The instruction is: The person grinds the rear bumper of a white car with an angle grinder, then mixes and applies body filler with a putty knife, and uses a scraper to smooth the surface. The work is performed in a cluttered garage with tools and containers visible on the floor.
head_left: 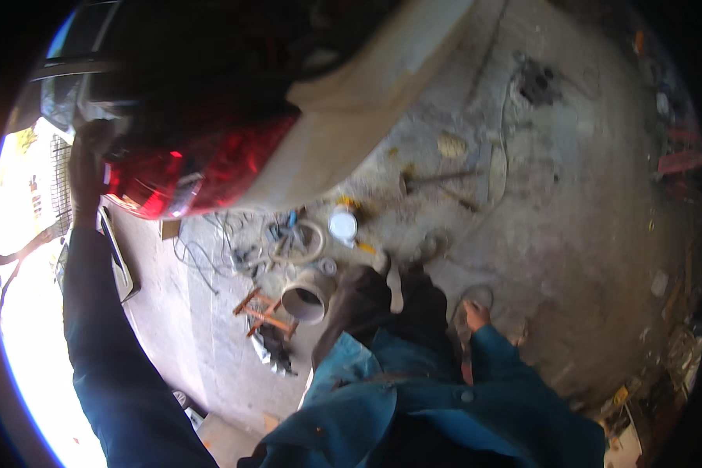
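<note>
My left hand (88, 160) reaches up at the left to a dark car body (179, 54), its fingers bent against the edge beside the red tail light (195, 168). A pale, unpainted-looking curved panel (359, 109) runs along the right of the light. Low on the right, beside my leg, my right hand (476, 314) hangs with curled fingers; whether they hold anything is hard to make out. My dark-trousered legs and blue jacket fill the lower middle.
On the concrete floor (569, 203) lie cables, a coiled hose (313, 242), a white-topped can (342, 225), a pale cylindrical container (304, 300), a rusty metal frame (267, 316) and tools (444, 179). Red objects (678, 156) and clutter stand at the right. Bright daylight shows at the left.
</note>
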